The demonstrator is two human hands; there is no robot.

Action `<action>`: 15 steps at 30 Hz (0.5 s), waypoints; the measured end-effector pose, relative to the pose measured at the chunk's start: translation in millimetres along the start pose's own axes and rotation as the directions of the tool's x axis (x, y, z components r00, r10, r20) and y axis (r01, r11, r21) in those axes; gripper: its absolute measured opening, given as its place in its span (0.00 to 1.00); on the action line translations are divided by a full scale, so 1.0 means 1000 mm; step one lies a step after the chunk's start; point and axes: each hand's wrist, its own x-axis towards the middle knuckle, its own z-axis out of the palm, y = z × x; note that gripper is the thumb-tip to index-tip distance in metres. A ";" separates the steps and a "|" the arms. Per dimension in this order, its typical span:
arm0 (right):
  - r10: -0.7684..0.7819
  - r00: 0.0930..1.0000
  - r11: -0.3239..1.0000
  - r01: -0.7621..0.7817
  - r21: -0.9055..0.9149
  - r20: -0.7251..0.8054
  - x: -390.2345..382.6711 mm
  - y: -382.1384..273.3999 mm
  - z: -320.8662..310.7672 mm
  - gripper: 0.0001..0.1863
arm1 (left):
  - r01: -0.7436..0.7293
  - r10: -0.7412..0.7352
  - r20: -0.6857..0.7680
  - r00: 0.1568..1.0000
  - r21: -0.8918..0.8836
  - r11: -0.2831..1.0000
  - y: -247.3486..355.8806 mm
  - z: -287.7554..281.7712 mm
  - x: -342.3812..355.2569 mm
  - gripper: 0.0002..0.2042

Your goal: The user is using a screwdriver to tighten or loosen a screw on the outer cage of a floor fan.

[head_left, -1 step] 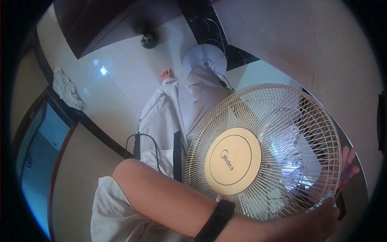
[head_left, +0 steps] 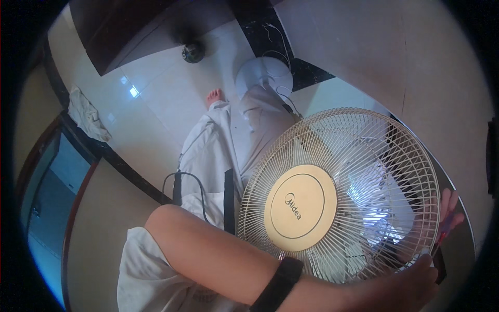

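A fan (head_left: 300, 208) with a round cream wire guard and a gold centre disc tilts up in front of me, filling the right half of the head view. My left forearm, with a black band at the wrist, crosses below it. My left hand (head_left: 400, 288) is closed at the guard's lower right rim, beside a small pale piece; its fingertips are partly hidden. Behind the same rim, my right hand (head_left: 449, 210) shows only its fingers past the wires. They curl about a small thing with a red part (head_left: 442, 238), too hidden to name.
A round white base (head_left: 264, 75) with a thin pale cord stands on the tiled floor by my legs. Dark furniture (head_left: 150, 31) and a round dark object (head_left: 193, 52) are farther off. A pale cloth (head_left: 87, 115) lies at the left wall. A dark cable (head_left: 195, 179) loops over my lap.
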 end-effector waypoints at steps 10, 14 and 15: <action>-0.138 0.989 0.988 0.134 -0.077 -0.053 -0.014 -0.001 0.011 0.13 | -0.085 0.084 0.109 0.990 0.012 0.996 0.007 0.001 0.003 0.06; -0.189 0.982 0.980 0.189 -0.068 0.004 -0.027 -0.005 0.000 0.20 | -0.031 0.038 0.196 0.980 -0.037 0.999 0.013 0.006 0.001 0.06; -0.225 0.974 0.971 0.222 -0.090 -0.020 -0.031 -0.006 -0.001 0.22 | -0.036 0.041 0.173 0.984 -0.028 0.999 0.009 0.010 0.001 0.09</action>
